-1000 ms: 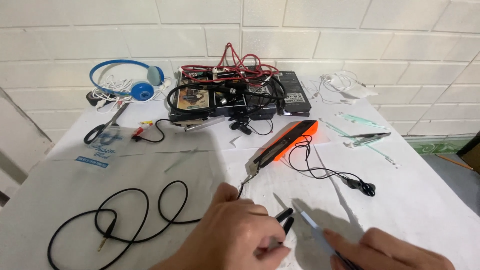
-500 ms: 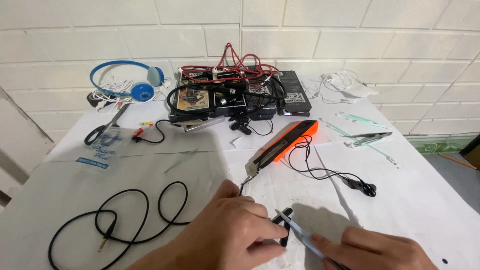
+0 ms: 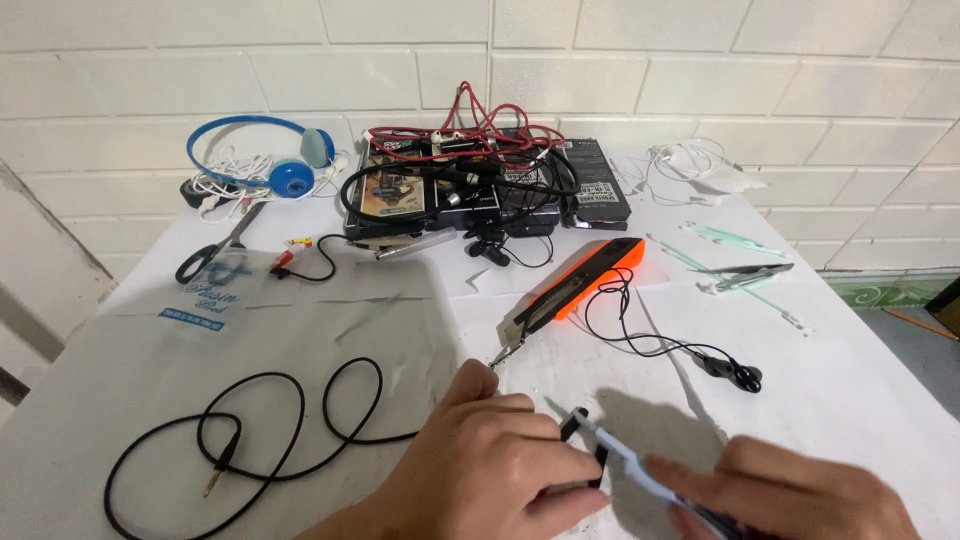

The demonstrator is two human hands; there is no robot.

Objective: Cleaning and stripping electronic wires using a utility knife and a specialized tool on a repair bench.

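At six o'clock on the white worktop (image 3: pixel 860 400), the left hand (image 3: pixel 480 465) has its fingers pinched on a small black clip-like part (image 3: pixel 585 450). The right hand (image 3: pixel 800 495), at five o'clock, has its fingers closed around a slim pale-blue tool (image 3: pixel 635 468) whose tip touches that part. A coiled black audio cable (image 3: pixel 260 430) lies at eight o'clock, an orange utility knife (image 3: pixel 580 280) at twelve.

Beyond my hands I see a white-painted brick wall (image 3: pixel 700 60) running across the back, lit evenly with soft shadows. A table covered in white cloth (image 3: pixel 870 390) fills the view beneath them. Off to their right, a strip of green floor edging (image 3: pixel 885 292) meets grey floor (image 3: pixel 925 350).
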